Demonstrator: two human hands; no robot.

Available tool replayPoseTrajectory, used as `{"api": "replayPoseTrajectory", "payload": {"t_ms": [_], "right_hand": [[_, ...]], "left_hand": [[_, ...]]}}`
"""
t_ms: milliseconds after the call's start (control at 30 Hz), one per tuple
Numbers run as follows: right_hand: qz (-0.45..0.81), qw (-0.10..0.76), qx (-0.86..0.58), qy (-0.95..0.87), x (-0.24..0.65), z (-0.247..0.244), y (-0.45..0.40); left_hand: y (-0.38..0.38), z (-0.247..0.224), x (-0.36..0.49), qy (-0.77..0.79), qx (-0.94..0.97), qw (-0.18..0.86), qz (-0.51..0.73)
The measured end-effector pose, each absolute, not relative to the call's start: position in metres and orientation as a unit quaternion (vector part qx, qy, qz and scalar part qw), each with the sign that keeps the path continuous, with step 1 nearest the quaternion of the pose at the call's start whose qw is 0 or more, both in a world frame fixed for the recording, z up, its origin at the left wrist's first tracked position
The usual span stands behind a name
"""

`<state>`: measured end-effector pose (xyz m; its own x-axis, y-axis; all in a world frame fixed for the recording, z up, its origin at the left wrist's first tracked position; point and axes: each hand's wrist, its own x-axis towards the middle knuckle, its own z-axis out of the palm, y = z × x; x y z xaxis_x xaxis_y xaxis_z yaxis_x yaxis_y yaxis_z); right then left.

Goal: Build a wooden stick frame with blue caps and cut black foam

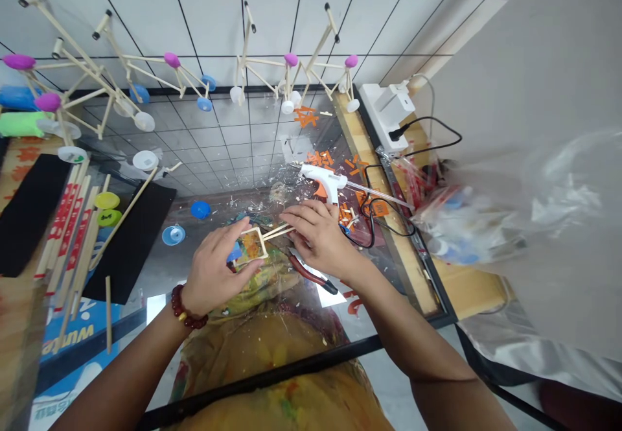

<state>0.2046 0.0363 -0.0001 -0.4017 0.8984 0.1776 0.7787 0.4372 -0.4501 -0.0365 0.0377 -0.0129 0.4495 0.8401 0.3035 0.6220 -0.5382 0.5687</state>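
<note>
My left hand (pixel 214 266) grips a small four-sided frame of thin wooden sticks (pixel 263 243) between thumb and fingers. Beside the frame, partly behind the fingers, is a blue bottle cap (pixel 234 252). From the frame's right side two thin wooden sticks (pixel 276 231) run to my right hand (pixel 318 236), whose bent fingers close over their far ends. Just below the right hand lie pliers (pixel 311 274) with red and black handles, their jaws partly hidden. Above that hand rests a white glue gun (pixel 326 181) with an orange trigger and a clear glue stick in its back.
Stick-built model bicycles (pixel 291 81) with pink seats line the tiled wall. A power strip (pixel 389 116) and black cable (pixel 372 217) are at right, near plastic bags (pixel 461 223). Loose caps (pixel 173 234), wooden sticks (pixel 80 243) and black sheets (pixel 136 243) lie left.
</note>
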Motion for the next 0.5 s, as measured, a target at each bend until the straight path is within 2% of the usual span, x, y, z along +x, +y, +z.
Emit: {"api": "replayPoseTrajectory", "payload": {"t_ms": [233,500], "right_hand": [[0.176,0.228,-0.503,-0.815,0.2078,0.0029,0.0381],[0.195,0.197,-0.462,-0.842,0.2052,0.0025,0.0391]], "left_hand": [[0.039,-0.0128,-0.0361,0.441,0.834,0.175,0.281],[0.0392,-0.0125,-0.0361,0.44,0.837,0.169,0.276]]}}
